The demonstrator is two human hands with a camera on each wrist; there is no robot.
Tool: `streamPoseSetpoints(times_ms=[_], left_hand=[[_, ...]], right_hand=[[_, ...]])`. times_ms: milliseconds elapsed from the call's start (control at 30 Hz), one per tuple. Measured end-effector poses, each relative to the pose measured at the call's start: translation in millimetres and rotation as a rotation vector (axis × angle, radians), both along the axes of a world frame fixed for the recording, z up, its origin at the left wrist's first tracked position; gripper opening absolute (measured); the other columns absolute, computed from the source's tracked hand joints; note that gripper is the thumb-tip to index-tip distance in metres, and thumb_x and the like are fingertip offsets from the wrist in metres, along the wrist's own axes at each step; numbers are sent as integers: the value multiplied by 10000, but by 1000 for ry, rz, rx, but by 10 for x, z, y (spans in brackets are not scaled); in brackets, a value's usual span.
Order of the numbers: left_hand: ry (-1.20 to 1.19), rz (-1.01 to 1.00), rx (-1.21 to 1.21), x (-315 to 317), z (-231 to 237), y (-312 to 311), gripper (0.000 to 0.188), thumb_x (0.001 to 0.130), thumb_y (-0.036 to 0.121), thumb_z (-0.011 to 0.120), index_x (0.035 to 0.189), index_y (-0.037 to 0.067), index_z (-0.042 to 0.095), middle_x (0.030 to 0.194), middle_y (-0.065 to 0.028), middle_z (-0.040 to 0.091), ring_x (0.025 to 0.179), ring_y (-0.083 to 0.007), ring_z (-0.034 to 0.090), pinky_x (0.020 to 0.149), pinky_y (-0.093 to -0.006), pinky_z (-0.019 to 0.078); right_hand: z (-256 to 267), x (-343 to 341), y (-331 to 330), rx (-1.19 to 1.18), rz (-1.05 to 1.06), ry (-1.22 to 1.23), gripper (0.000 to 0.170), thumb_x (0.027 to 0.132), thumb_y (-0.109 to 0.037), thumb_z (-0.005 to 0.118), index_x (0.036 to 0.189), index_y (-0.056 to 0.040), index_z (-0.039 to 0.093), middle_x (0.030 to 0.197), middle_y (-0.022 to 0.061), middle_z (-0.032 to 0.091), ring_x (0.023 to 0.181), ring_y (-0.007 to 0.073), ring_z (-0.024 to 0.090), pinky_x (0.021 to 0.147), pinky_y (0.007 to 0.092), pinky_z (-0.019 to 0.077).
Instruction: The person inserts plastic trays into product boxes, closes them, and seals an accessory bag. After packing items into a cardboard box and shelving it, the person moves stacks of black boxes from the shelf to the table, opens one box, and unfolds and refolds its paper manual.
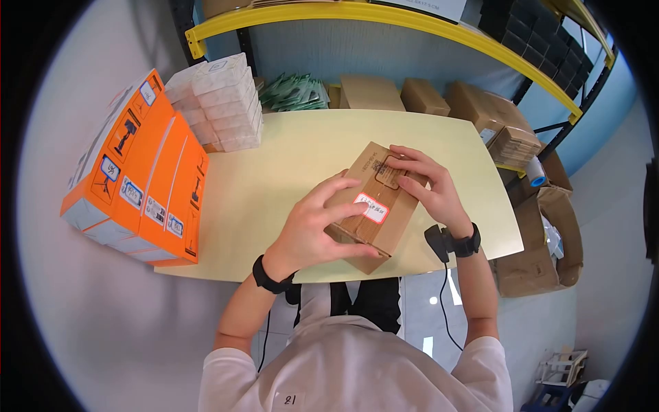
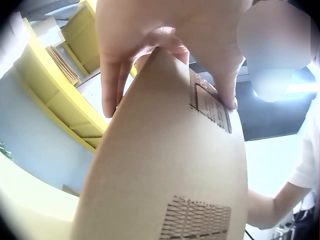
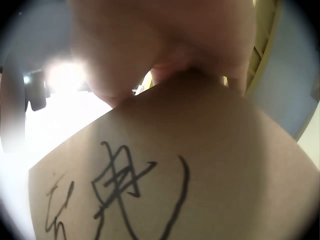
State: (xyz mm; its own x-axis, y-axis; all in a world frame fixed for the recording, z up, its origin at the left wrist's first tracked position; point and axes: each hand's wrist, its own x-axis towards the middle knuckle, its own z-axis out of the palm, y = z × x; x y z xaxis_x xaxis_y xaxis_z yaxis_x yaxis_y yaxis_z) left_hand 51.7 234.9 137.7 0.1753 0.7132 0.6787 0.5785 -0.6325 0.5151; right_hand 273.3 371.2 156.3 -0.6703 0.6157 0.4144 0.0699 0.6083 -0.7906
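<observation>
A brown cardboard box [image 1: 368, 184] is held in both hands at a slant over the near part of the table. On its top are dark print and a red-edged white label [image 1: 374, 210] with handwriting. My left hand [image 1: 302, 223] grips the left side, thumb at the near end and fingers spread over the top. My right hand [image 1: 437, 192] grips the far right edge, fingertips on the upper face. In the left wrist view, thumb and fingers straddle a corner of the carton. Large black handwritten strokes [image 3: 120, 180] mark the side under the right wrist.
Orange boxes [image 1: 154, 178] stand at the table's left, beside a stack of white boxes [image 1: 230, 103]. Green packets [image 1: 295, 93] and cardboard boxes [image 1: 371, 93] line the back, under a yellow shelf beam [image 1: 384, 15]. An open carton [image 1: 532, 254] sits right of the pale table [image 1: 473, 172].
</observation>
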Motion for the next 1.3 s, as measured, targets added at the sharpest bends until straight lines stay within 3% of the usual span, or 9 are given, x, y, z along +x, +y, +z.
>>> streamPoseSetpoints(times_ms=[233, 300, 500, 733, 800, 933, 1133, 1200, 1300], left_hand=[[-27, 108, 138, 143, -156, 49, 536, 566, 361, 910, 1032, 162, 735, 1207, -108, 601, 1177, -392, 557, 1021, -502, 459], [-39, 102, 165, 217, -169, 64, 513, 572, 326, 907, 1032, 173, 741, 1207, -101, 603, 1187, -393, 549, 1036, -510, 444], [-66, 37, 149, 94, -217, 240, 449, 585, 205, 892, 1014, 189, 759, 1218, -85, 604, 1254, -394, 491, 1079, -503, 400], [-14, 84, 21, -373, -79, 330, 393, 705, 177, 821, 1087, 142, 733, 1372, -170, 486, 1280, -349, 478, 1052, -458, 400], [36, 103, -63, -354, 56, 249, 505, 679, 214, 847, 1155, 131, 699, 1390, -176, 478, 1289, -340, 473, 1060, -448, 394], [22, 103, -118, -363, 43, 325, 590, 651, 222, 866, 1201, 124, 674, 1413, -186, 469, 1319, -340, 450, 1071, -435, 386], [-95, -173, -237, -665, -2, 590, 674, 629, 146, 860, 1266, 115, 640, 1503, -183, 378, 1394, -321, 364, 1117, -427, 346], [-214, -313, -368, -663, 25, 625, 698, 626, 112, 851, 1285, 96, 621, 1512, -178, 366, 1410, -317, 337, 1131, -433, 328], [-210, -343, -400, -677, 58, 686, 722, 608, 86, 854, 1289, 88, 615, 1514, -176, 363, 1416, -319, 327, 1133, -440, 325]], right_hand=[[-2, -55, 37, -72, -116, 26, 273, 857, -104, 665, 1119, -39, 709, 1336, 129, 571, 1205, 212, 549, 975, 337, 461], [2, -86, 109, -160, -137, 72, 282, 839, -164, 709, 1092, -39, 719, 1148, 132, 674, 1019, 200, 644, 871, 307, 508], [67, -144, 287, -192, -262, 11, 257, 805, -226, 753, 992, -49, 754, 794, 64, 718, 715, 117, 632, 682, 263, 503], [86, -178, 169, 114, -478, -124, 274, 825, -290, 720, 924, -38, 762, 930, 143, 726, 676, 227, 675, 654, 313, 529], [12, -178, 75, 434, -539, -103, 305, 851, -315, 686, 938, -32, 758, 1116, 173, 682, 729, 305, 693, 699, 346, 554], [29, -44, 12, 451, -441, -205, 386, 868, -353, 663, 1040, -13, 716, 1264, 187, 603, 877, 317, 696, 795, 349, 555], [8, 271, 24, 572, -142, -176, 579, 784, -342, 774, 1215, -30, 544, 1434, 226, 430, 1267, 390, 480, 1039, 423, 415], [50, 317, 26, 288, -20, -123, 641, 721, -332, 830, 1213, -51, 530, 1466, 238, 376, 1318, 414, 408, 1075, 449, 373], [133, 366, 149, 303, 30, -131, 762, 689, -338, 847, 1323, -89, 505, 1453, 237, 389, 1309, 399, 421, 1067, 442, 384]])
